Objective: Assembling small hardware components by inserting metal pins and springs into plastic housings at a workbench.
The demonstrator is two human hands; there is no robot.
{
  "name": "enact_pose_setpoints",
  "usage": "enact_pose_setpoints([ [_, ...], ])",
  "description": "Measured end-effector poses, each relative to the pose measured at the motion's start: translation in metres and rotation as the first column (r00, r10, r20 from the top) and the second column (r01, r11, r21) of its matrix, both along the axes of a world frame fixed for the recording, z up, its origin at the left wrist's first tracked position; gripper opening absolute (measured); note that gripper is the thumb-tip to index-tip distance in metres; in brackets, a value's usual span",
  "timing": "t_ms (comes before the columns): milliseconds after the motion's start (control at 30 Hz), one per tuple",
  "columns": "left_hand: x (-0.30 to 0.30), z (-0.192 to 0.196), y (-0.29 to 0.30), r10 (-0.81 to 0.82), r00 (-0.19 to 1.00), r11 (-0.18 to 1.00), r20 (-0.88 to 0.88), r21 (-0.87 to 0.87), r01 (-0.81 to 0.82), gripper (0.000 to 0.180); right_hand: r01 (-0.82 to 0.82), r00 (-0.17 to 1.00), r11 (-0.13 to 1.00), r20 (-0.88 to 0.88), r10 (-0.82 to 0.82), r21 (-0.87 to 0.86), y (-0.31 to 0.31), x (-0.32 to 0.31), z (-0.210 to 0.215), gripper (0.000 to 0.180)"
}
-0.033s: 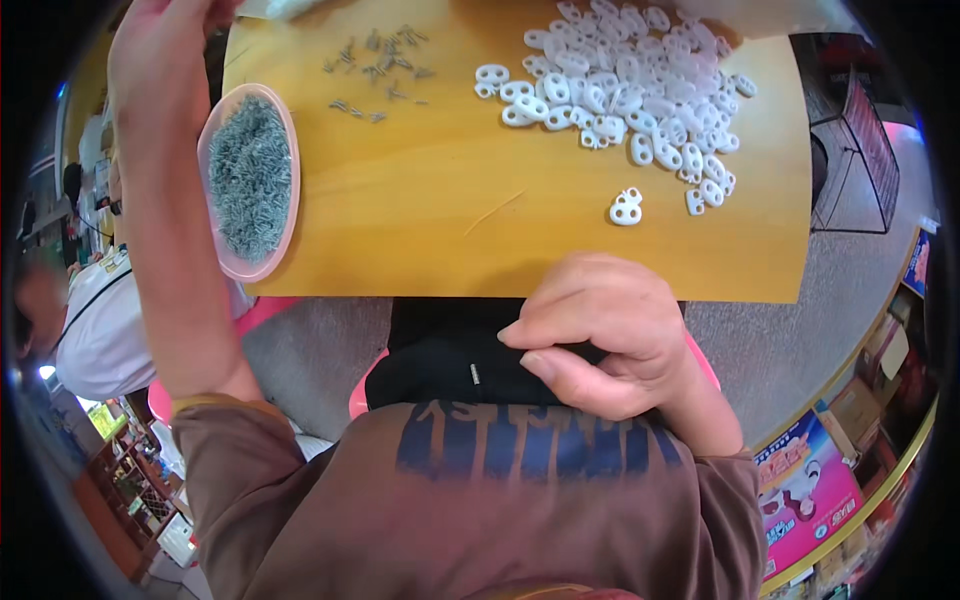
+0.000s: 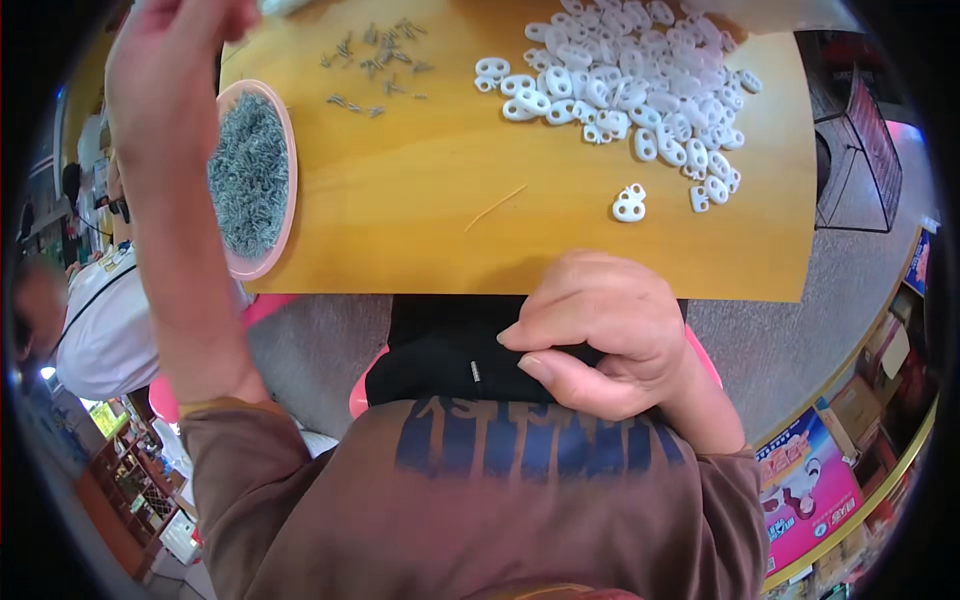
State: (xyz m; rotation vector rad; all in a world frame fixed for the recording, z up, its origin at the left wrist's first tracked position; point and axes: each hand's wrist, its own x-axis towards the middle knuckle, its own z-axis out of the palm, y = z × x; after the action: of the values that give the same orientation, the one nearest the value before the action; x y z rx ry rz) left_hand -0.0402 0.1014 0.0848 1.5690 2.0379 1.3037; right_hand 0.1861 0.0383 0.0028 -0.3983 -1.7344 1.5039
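My left hand [image 2: 185,45] reaches to the far left, past the pink oval dish [image 2: 291,190] heaped with small metal springs [image 2: 245,175]. Its fingers are blurred and partly cut off by the top edge, so any grip there is unclear. My right hand [image 2: 605,335] hovers over my lap at the near table edge, fingers curled. A gap shows between its thumb and index finger, with nothing visible in it. One loose spring [image 2: 476,371] lies on my black trousers. On the table, nearest the right hand, sits a white two-hole plastic cord lock [image 2: 629,205].
A large pile of white cord lock parts [image 2: 620,80] covers the far right of the table [image 2: 400,220]. Loose springs [image 2: 380,55] are scattered at the far middle-left. A thin yellowish strip [image 2: 496,207] lies mid-table. Left of the table is another person in white [image 2: 110,330].
My left hand has shifted slightly right at the top edge, its forearm now covering more of the dish's left side. My right hand stays in place.
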Motion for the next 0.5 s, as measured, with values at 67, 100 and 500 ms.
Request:
enact_pose_setpoints([
  [67,0.019,-0.018,-0.032,-0.119,0.986,0.992,-0.116,-0.049,0.114,0.012,-0.017,0.999,0.998,-0.043,0.02,0.064,0.001,-0.001,-0.009,0.011],
  [100,0.022,-0.028,-0.045,-0.212,0.949,0.977,-0.234,-0.067,0.201,0.01,-0.025,0.999,0.998,-0.046,0.028,0.051,0.002,-0.001,-0.012,0.011],
  [500,0.017,-0.082,-0.071,-0.152,0.911,0.988,-0.383,-0.058,0.14,0.01,0.036,0.995,0.99,0.091,-0.049,0.138,0.002,-0.007,-0.016,0.011],
])
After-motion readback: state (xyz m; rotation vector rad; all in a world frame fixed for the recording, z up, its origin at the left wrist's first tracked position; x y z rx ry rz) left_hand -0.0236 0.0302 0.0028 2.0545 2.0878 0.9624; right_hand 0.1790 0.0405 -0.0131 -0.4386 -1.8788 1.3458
